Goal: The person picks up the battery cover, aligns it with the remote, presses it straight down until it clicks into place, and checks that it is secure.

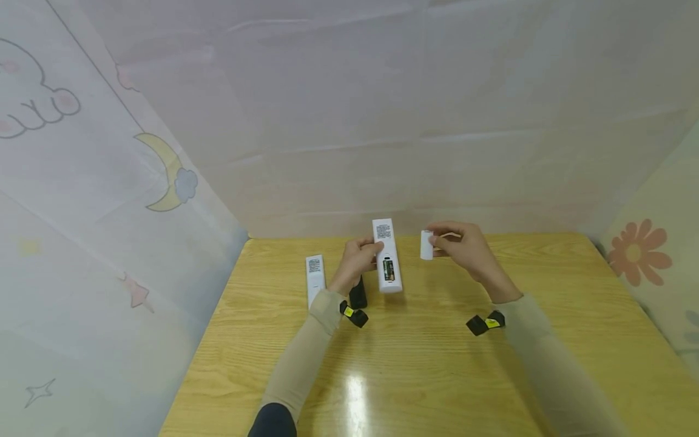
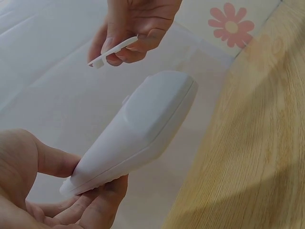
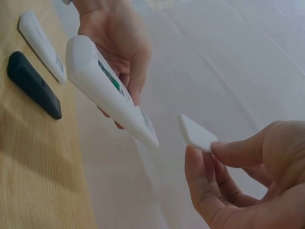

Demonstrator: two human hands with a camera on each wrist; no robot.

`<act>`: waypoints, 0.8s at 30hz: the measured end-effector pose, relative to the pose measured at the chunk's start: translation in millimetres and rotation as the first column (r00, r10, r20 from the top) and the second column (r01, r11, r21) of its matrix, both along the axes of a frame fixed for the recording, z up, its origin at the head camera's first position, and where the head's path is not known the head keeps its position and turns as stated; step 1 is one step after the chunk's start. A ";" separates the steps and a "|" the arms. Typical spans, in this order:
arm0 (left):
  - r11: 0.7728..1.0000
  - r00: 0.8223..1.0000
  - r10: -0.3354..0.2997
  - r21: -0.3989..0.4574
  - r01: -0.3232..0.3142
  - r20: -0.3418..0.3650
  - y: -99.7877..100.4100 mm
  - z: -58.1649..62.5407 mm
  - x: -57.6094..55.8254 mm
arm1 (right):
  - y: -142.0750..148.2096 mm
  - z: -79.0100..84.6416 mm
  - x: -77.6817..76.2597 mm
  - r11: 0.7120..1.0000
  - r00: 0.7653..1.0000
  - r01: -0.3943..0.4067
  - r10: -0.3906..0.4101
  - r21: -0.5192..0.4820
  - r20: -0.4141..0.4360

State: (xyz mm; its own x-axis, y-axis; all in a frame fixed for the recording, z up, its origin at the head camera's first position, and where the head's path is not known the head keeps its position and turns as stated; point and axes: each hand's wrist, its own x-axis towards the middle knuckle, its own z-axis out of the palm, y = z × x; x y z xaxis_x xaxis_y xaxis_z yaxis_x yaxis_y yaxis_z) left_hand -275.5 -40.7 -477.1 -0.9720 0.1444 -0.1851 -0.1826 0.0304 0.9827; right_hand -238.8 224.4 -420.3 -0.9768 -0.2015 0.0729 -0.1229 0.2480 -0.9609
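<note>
My left hand grips a white remote control by its side, thumb on the back face and fingers beneath. Its back faces up in the head view, showing a printed label and an uncovered battery compartment with batteries inside. To the right, my right hand pinches a small white battery cover between thumb and fingers. In the right wrist view the cover is held apart from the remote. From the left wrist view, the cover appears edge-on with small tabs.
Another white remote lies on the wooden table at the left. A black remote lies beside it, partly hidden by my left arm in the head view. Printed fabric walls stand behind and at the sides.
</note>
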 end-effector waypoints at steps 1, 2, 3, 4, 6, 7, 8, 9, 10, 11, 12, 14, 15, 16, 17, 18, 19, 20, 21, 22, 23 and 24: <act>1.000 1.000 -0.001 -0.001 0.001 0.000 0.0 0.2 0.2 | -0.5 0.2 -0.2 1.000 1.000 0.000 0.000 0.003 0.000; 1.000 1.000 -0.002 -0.002 0.002 0.000 0.0 0.5 0.4 | -1.1 0.3 -0.3 1.000 1.000 -0.001 0.001 0.007 -0.002; 1.000 1.000 -0.005 -0.002 0.005 -0.001 0.2 0.8 0.4 | -1.6 0.3 -0.4 1.000 1.000 -0.002 0.002 0.008 -0.002; 1.000 1.000 -0.005 -0.001 0.005 -0.001 0.1 1.0 0.6 | -2.4 0.5 -0.5 1.000 1.000 -0.003 0.003 0.009 -0.002; 1.000 1.000 -0.007 0.002 0.007 -0.001 0.2 1.6 1.0 | -3.8 0.8 -0.8 1.000 1.000 -0.003 0.003 0.009 -0.003; 1.000 1.000 -0.009 0.003 0.009 -0.002 0.4 1.9 1.2 | -4.4 0.8 -1.0 1.000 1.000 -0.001 0.001 0.009 -0.004; 1.000 1.000 -0.010 0.004 0.010 -0.002 0.6 2.2 1.2 | -5.1 0.8 -1.2 1.000 1.000 0.001 0.000 0.008 -0.004; 1.000 1.000 -0.011 0.004 0.011 -0.003 0.8 2.4 1.2 | -5.8 0.9 -1.3 1.000 1.000 0.001 -0.001 0.006 -0.005; 1.000 1.000 -0.012 0.005 0.012 -0.003 0.8 2.7 1.3 | -6.8 1.1 -1.4 1.000 1.000 0.002 -0.001 0.004 -0.007; 1.000 1.000 -0.014 0.005 0.014 -0.005 0.9 2.9 1.3 | -7.7 1.1 -1.5 1.000 1.000 0.001 -0.001 0.001 -0.010; 1.000 1.000 -0.015 0.008 0.015 -0.008 1.1 3.2 1.2 | -8.5 1.0 -1.7 1.000 1.000 0.001 -0.001 -0.001 -0.013; 1.000 1.000 -0.019 0.008 0.019 -0.011 1.5 3.2 0.7 | -10.0 0.6 -2.2 1.000 1.000 0.000 0.000 -0.005 -0.020; 1.000 1.000 -0.019 0.009 0.019 -0.013 1.4 3.2 0.7 | -10.8 0.4 -2.4 1.000 1.000 -0.002 0.002 -0.006 -0.022; 1.000 1.000 -0.019 0.009 0.019 -0.014 1.5 3.3 0.7 | -11.7 0.2 -2.5 1.000 1.000 -0.003 0.003 -0.007 -0.025; 1.000 1.000 -0.019 0.010 0.019 -0.015 1.6 3.1 0.6 | -12.5 -0.1 -2.7 1.000 1.000 -0.006 0.006 -0.009 -0.027; 1.000 1.000 -0.019 0.008 0.019 -0.014 1.6 3.0 0.7 | -13.4 -0.4 -2.9 1.000 1.000 -0.007 0.007 -0.008 -0.029; 1.000 1.000 -0.018 0.006 0.018 -0.012 1.6 2.8 0.7 | -14.3 -0.7 -3.0 1.000 1.000 -0.007 0.007 -0.009 -0.028; 1.000 1.000 -0.018 0.006 0.018 -0.011 1.7 2.7 0.7 | -15.2 -0.9 -3.1 1.000 1.000 -0.009 0.008 -0.011 -0.029; 1.000 1.000 -0.017 0.006 0.018 -0.009 1.8 2.7 0.8 | -16.2 -1.2 -3.3 1.000 1.000 -0.008 0.008 -0.014 -0.028; 1.000 1.000 -0.017 0.004 0.017 -0.008 1.9 2.6 0.6 | -17.0 -1.5 -3.6 1.000 1.000 -0.008 0.008 -0.017 -0.028; 1.000 1.000 -0.018 0.003 0.018 -0.008 2.1 2.6 0.5 | -17.9 -1.9 -3.9 1.000 1.000 -0.008 0.008 -0.023 -0.027; 1.000 1.000 -0.018 0.002 0.018 -0.008 2.2 2.5 0.2 | -18.7 -2.3 -4.3 1.000 1.000 -0.007 0.007 -0.026 -0.025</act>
State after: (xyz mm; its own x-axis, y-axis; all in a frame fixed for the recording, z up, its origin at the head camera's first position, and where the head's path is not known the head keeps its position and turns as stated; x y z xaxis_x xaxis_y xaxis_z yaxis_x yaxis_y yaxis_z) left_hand -275.2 -38.5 -474.6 -0.9709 0.1619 -0.1765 -0.1738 0.0310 0.9843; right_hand -243.1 205.7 -422.6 -0.9732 -0.2060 0.1025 -0.1485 0.2218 -0.9637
